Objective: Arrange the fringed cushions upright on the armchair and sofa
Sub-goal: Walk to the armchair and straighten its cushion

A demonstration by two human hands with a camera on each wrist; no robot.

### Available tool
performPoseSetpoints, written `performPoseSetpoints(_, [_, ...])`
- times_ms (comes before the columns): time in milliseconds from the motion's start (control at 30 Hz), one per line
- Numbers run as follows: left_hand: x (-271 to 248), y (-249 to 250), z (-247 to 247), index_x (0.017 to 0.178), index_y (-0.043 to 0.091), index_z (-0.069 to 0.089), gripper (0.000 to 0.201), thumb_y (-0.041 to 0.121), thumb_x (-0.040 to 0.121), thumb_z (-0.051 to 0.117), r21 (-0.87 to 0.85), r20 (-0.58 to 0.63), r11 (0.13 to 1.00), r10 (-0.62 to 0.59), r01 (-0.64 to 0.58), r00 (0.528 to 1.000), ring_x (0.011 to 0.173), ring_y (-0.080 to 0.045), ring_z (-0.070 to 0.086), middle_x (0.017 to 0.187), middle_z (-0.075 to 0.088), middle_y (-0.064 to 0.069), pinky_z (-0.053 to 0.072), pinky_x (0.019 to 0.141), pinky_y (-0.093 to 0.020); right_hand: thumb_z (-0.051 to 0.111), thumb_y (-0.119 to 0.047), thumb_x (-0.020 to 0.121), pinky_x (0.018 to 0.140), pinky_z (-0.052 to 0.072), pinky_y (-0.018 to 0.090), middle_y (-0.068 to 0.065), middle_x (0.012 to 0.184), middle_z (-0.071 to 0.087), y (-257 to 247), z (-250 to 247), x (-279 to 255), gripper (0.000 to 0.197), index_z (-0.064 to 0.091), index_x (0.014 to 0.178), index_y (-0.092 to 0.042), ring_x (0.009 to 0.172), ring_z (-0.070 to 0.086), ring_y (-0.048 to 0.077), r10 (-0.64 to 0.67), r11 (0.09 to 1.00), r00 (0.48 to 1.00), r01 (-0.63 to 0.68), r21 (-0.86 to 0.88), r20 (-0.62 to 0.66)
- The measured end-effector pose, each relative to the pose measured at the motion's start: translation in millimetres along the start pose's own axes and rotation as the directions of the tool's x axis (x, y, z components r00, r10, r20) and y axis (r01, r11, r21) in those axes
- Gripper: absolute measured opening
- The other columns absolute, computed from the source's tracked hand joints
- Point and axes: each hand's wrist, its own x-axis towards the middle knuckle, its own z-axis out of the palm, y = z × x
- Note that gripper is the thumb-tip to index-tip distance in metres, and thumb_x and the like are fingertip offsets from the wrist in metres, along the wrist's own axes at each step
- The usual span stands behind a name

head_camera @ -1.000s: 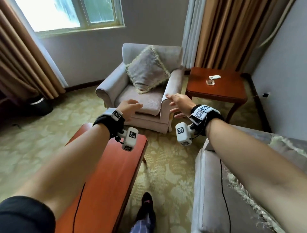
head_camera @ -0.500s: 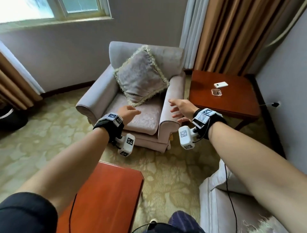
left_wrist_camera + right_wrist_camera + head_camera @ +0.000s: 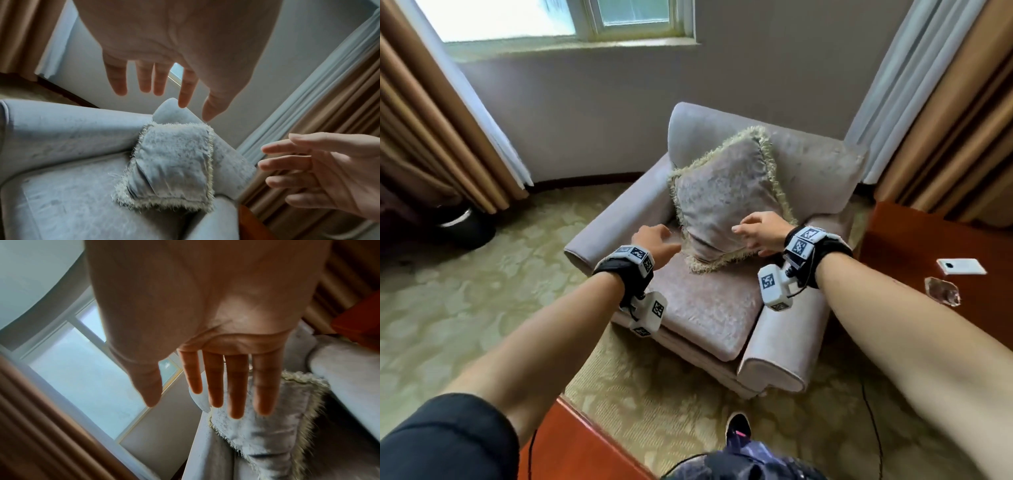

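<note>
A fringed cushion [image 3: 726, 202] stands on the armchair [image 3: 709, 308] seat, leaning back against the backrest and tilted so 1 corner points up. Its lower edge is creased. The left hand [image 3: 654, 241] reaches toward the cushion's lower left side, fingers loosely spread, holding nothing. The right hand [image 3: 758, 229] hovers in front of the cushion's lower right, fingers extended and empty; contact cannot be told. The counter [image 3: 928, 246] to the right holds a white phone [image 3: 960, 266]. No writing is readable.
</note>
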Motion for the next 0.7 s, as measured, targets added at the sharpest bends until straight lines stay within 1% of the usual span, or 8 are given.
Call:
performPoseSetpoints(67, [35, 2, -9, 0.111, 0.022, 0.066, 0.055, 0.053, 0.067, 0.059, 0.031, -0.018, 0.998, -0.049, 0.050, 0.999, 0.106, -0.027, 0.062, 0.118, 0.064, -0.008, 0.050, 0.092, -0.035, 0.074, -0.036, 0.083, 0.067, 0.052, 0.036, 0.010, 0.105, 0.062, -12, -16, 46, 0.039, 0.060, 0.112, -0.014, 0.077, 0.062, 0.025, -0.007, 1.000, 1.000, 0.007, -0.022, -0.006])
performPoseSetpoints(133, [61, 6, -18, 0.110, 0.015, 0.067, 0.043, 0.043, 0.077, 0.067, 0.012, 0.017, 0.998, -0.061, 0.061, 0.998, 0.105, -0.027, 0.062, 0.116, 0.066, -0.009, 0.050, 0.090, -0.033, 0.072, -0.041, 0.082, 0.082, 0.055, 0.042, 0.008, 0.125, 0.055, -20, -30, 86, 0.062, 0.047, 0.135, -0.019, 0.101, 0.063, 0.030, -0.015, 0.996, 1.000, 0.012, -0.083, -0.028])
performPoseSetpoints(167, [75, 7, -22, 0.111, 0.012, 0.066, 0.037, 0.035, 0.082, 0.068, 0.005, 0.035, 0.998, -0.064, 0.064, 0.997, 0.105, -0.027, 0.062, 0.114, 0.066, -0.010, 0.048, 0.089, -0.031, 0.071, -0.042, 0.082, 0.089, 0.054, 0.045, 0.007, 0.132, 0.052, -24, -36, 103, 0.068, 0.043, 0.140, -0.021, 0.110, 0.061, 0.031, -0.019, 0.994, 0.999, 0.015, -0.107, -0.036])
performPoseSetpoints(267, [121, 4, -27, 0.116, 0.012, 0.064, 0.035, 0.032, 0.087, 0.068, -0.067, 0.054, 0.993, -0.089, 0.093, 0.995, 0.109, -0.026, 0.061, 0.119, 0.066, -0.010, 0.046, 0.092, -0.029, 0.071, -0.043, 0.081, 0.098, 0.050, 0.050, 0.009, 0.141, 0.049, -28, -46, 154, 0.070, 0.042, 0.141, -0.022, 0.117, 0.058, 0.031, -0.021, 0.985, 0.999, 0.014, -0.169, -0.037])
performPoseSetpoints(433, [209, 8, -32, 0.124, 0.012, 0.061, 0.042, 0.033, 0.088, 0.068, -0.126, 0.080, 0.990, -0.055, 0.064, 0.995, 0.112, -0.025, 0.060, 0.124, 0.064, -0.011, 0.041, 0.092, -0.025, 0.070, -0.038, 0.085, 0.096, 0.051, 0.047, 0.009, 0.144, 0.046, -40, -52, 224, 0.064, 0.045, 0.140, -0.017, 0.119, 0.056, 0.031, 0.024, 0.979, 1.000, -0.028, -0.201, -0.019])
performPoseSetpoints(533, [271, 9, -37, 0.128, 0.009, 0.058, 0.046, 0.029, 0.088, 0.068, -0.185, 0.103, 0.980, -0.048, 0.067, 0.994, 0.116, -0.026, 0.058, 0.129, 0.061, -0.012, 0.043, 0.097, -0.028, 0.069, -0.037, 0.086, 0.107, 0.039, 0.041, 0.013, 0.151, 0.035, -48, -55, 271, 0.069, 0.039, 0.144, -0.017, 0.132, 0.043, 0.031, 0.015, 0.958, 0.992, -0.050, -0.282, -0.123])
performPoseSetpoints(600, [316, 11, -42, 0.130, 0.008, 0.056, 0.046, 0.026, 0.089, 0.067, -0.236, 0.124, 0.970, -0.035, 0.064, 0.992, 0.118, -0.027, 0.058, 0.132, 0.059, -0.012, 0.044, 0.099, -0.030, 0.068, -0.036, 0.086, 0.109, 0.031, 0.036, 0.013, 0.153, 0.030, -55, -58, 300, 0.069, 0.039, 0.145, -0.016, 0.137, 0.037, 0.029, 0.026, 0.950, 0.975, -0.092, -0.297, -0.219])
performPoseSetpoints(700, [381, 15, -51, 0.134, 0.006, 0.052, 0.048, 0.023, 0.091, 0.065, -0.302, 0.178, 0.949, -0.033, 0.087, 0.983, 0.119, -0.029, 0.057, 0.135, 0.056, -0.013, 0.047, 0.101, -0.039, 0.068, -0.037, 0.086, 0.109, 0.032, 0.035, 0.012, 0.152, 0.030, -66, -62, 340, 0.066, 0.041, 0.143, -0.016, 0.136, 0.037, 0.028, 0.124, 0.954, 0.946, -0.197, -0.226, -0.301])
